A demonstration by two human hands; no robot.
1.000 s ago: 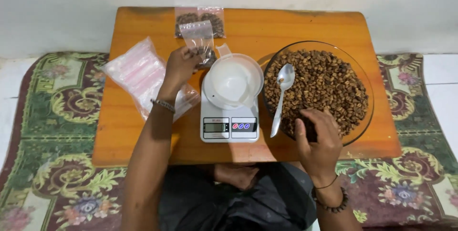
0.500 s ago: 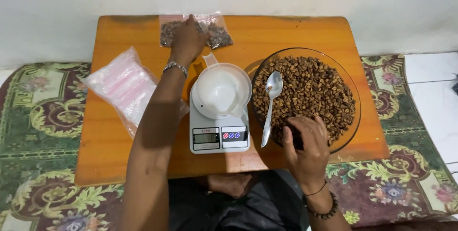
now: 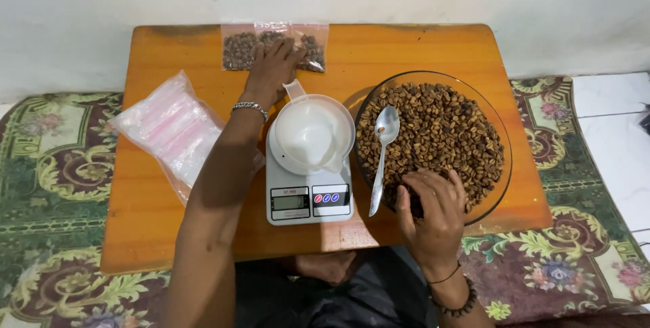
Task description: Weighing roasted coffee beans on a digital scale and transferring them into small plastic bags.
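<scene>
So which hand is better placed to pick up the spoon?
Likely the right hand: it rests on the bowl rim beside the spoon handle. The left hand is stretched out to the filled bags.

Two small clear plastic zip bags of brown coffee beans [image 3: 238, 50] lie flat, side by side, at the 12 o'clock edge of the table, partly covered by the left hand [image 3: 271, 67]. The wide round clear glass bowl of brown coffee beans [image 3: 467, 138] stands upright at 3 o'clock, nearly full. The right hand [image 3: 433, 213] rests over its 7 o'clock rim, fingers curled among the beans.
</scene>
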